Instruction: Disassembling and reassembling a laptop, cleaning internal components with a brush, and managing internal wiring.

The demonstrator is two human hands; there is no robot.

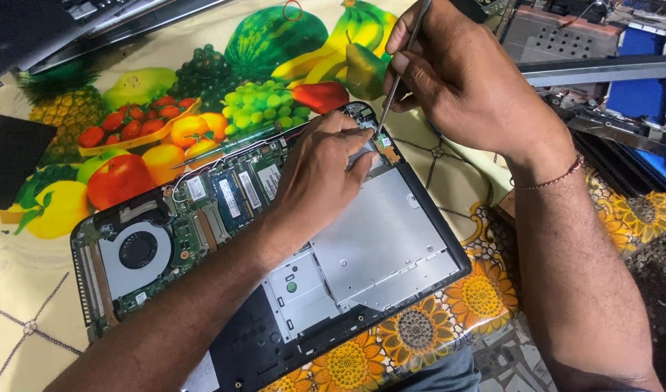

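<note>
Silver metal covers most of the opened laptop (391,239), lying bottom-up on a fruit-print tablecloth (202,87). Left hand (322,170) rests flat on it, fingers pressed down near the top corner. Right hand (456,76) pinches a thin metal tool (400,72), tip touching that same corner. Fan (138,250) and memory sticks (239,192) sit exposed on the left side, and a black phone (14,160) lies well apart.

Opened laptop (275,239) flat on table, internals exposed; thin metal tool (400,72) tip at corner.
</note>
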